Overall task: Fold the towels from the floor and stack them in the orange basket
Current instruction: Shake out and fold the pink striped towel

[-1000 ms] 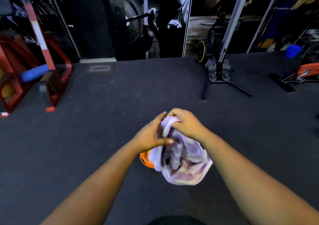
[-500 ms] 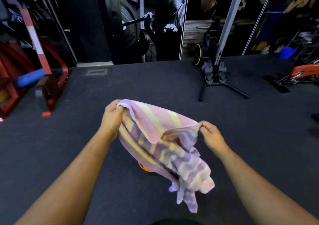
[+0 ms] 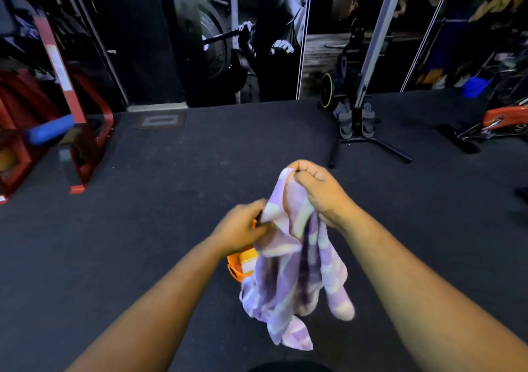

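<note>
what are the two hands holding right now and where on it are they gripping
Both hold one purple-and-cream striped towel. The right hand grips its bunched top edge; the left hand pinches an edge lower down.

Striped purple towel (image 3: 297, 269) bunched between left hand (image 3: 243, 230) and right hand (image 3: 320, 193), above orange basket (image 3: 240, 266).

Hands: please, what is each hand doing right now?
Left hand: closed, pinching an edge of the purple and cream striped cloth towel.
Right hand: closed, gripping the towel's top.
</note>
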The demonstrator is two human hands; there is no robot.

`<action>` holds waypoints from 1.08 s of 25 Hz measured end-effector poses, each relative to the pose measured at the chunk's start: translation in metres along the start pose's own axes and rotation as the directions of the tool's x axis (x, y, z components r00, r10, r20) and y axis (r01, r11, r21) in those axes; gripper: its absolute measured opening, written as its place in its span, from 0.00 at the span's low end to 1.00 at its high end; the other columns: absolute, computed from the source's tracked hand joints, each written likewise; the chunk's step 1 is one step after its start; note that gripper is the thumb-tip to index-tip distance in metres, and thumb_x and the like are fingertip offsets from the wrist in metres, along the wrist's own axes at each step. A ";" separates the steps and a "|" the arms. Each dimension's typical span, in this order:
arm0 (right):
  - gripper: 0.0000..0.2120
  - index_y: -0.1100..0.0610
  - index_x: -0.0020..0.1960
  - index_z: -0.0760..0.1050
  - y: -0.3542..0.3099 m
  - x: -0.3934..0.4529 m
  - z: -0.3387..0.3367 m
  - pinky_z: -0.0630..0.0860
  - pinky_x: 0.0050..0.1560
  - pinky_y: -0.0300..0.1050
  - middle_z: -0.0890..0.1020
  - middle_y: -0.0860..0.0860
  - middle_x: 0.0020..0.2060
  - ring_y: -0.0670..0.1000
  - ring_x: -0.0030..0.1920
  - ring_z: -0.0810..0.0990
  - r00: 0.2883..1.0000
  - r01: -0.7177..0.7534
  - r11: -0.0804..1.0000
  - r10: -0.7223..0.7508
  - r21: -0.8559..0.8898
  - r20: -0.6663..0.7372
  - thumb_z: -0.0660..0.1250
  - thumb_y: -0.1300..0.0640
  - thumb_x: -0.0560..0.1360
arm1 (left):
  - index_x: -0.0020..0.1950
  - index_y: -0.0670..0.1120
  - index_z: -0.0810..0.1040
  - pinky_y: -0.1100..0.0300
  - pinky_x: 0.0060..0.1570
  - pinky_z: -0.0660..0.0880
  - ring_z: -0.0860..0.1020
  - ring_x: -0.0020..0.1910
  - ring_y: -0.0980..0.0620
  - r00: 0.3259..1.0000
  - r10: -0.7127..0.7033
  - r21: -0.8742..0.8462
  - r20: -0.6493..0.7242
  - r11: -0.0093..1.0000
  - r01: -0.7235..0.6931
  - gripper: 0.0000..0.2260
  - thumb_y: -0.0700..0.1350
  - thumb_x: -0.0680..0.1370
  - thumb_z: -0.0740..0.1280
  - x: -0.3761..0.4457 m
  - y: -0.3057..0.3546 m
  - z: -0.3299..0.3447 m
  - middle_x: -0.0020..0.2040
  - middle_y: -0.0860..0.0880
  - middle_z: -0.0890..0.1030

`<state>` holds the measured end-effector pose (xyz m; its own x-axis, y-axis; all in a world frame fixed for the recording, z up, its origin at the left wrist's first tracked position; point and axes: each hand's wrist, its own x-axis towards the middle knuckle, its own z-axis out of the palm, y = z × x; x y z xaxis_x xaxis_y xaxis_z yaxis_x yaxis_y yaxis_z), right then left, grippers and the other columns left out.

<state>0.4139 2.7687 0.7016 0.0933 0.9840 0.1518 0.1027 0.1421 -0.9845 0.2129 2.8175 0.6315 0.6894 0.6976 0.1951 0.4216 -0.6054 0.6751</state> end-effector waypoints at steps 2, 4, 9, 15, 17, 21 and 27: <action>0.06 0.55 0.47 0.79 0.011 -0.002 -0.021 0.73 0.45 0.37 0.80 0.45 0.39 0.43 0.40 0.75 1.000 0.029 0.996 -0.029 -0.084 0.002 0.64 0.59 0.78 | 0.46 0.53 0.79 0.58 0.39 0.74 0.78 0.38 0.59 0.978 -0.147 -0.299 -0.148 0.949 0.098 0.07 0.46 0.71 0.64 0.002 -0.008 -0.013 0.38 0.58 0.81; 0.04 0.53 0.46 0.79 0.032 -0.011 -0.044 0.71 0.38 0.37 0.78 0.43 0.34 0.41 0.35 0.72 0.993 0.036 0.964 -0.006 -0.262 0.116 0.71 0.58 0.79 | 0.47 0.49 0.82 0.59 0.39 0.73 0.76 0.39 0.57 0.895 -0.369 -0.561 -0.252 0.809 0.175 0.10 0.43 0.74 0.61 0.004 -0.011 -0.029 0.39 0.57 0.83; 0.12 0.43 0.37 0.74 0.102 -0.044 -0.060 0.70 0.39 0.45 0.75 0.43 0.33 0.41 0.34 0.71 0.953 0.077 0.738 0.143 -0.671 0.267 0.75 0.48 0.74 | 0.51 0.50 0.81 0.55 0.47 0.75 0.80 0.47 0.51 0.785 -0.553 -0.674 -0.280 0.695 0.250 0.10 0.45 0.80 0.60 0.005 -0.014 -0.051 0.46 0.50 0.84; 0.28 0.46 0.69 0.71 0.095 -0.037 0.001 0.75 0.58 0.39 0.79 0.42 0.58 0.38 0.55 0.77 0.966 -0.088 0.894 0.184 -0.440 0.180 0.75 0.43 0.72 | 0.66 0.52 0.60 0.61 0.50 0.77 0.78 0.54 0.55 0.977 -0.173 -0.160 0.123 0.968 0.192 0.35 0.47 0.67 0.78 -0.003 0.011 -0.011 0.58 0.51 0.76; 0.11 0.50 0.50 0.77 0.095 -0.037 0.000 0.73 0.44 0.47 0.78 0.45 0.39 0.42 0.39 0.73 0.979 -0.030 0.858 0.128 -0.513 0.157 0.73 0.44 0.74 | 0.66 0.53 0.64 0.59 0.53 0.77 0.77 0.57 0.54 0.996 -0.059 -0.035 0.063 0.998 0.061 0.31 0.42 0.67 0.73 -0.001 0.008 -0.014 0.60 0.52 0.76; 0.18 0.59 0.39 0.70 0.092 -0.048 -0.020 0.67 0.36 0.44 0.71 0.45 0.32 0.44 0.35 0.70 0.997 -0.055 0.975 0.041 -0.216 -0.070 0.71 0.47 0.74 | 0.66 0.50 0.77 0.64 0.54 0.72 0.76 0.56 0.57 0.995 0.097 0.208 -0.005 0.974 -0.094 0.23 0.41 0.71 0.70 -0.009 -0.013 -0.033 0.59 0.53 0.78; 0.11 0.56 0.43 0.74 0.084 -0.037 -0.039 0.68 0.35 0.42 0.77 0.52 0.33 0.43 0.33 0.70 0.997 -0.071 0.924 0.067 -0.376 -0.024 0.76 0.55 0.72 | 0.55 0.54 0.86 0.60 0.46 0.78 0.81 0.48 0.62 0.947 -0.222 -0.278 -0.232 0.948 0.154 0.17 0.36 0.78 0.62 -0.031 -0.032 -0.042 0.51 0.58 0.86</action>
<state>0.4580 2.7400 0.6163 0.1236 0.9884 0.0880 0.4603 0.0215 -0.8875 0.1536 2.8310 0.6339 0.4230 0.8837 0.2002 0.3418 -0.3602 0.8680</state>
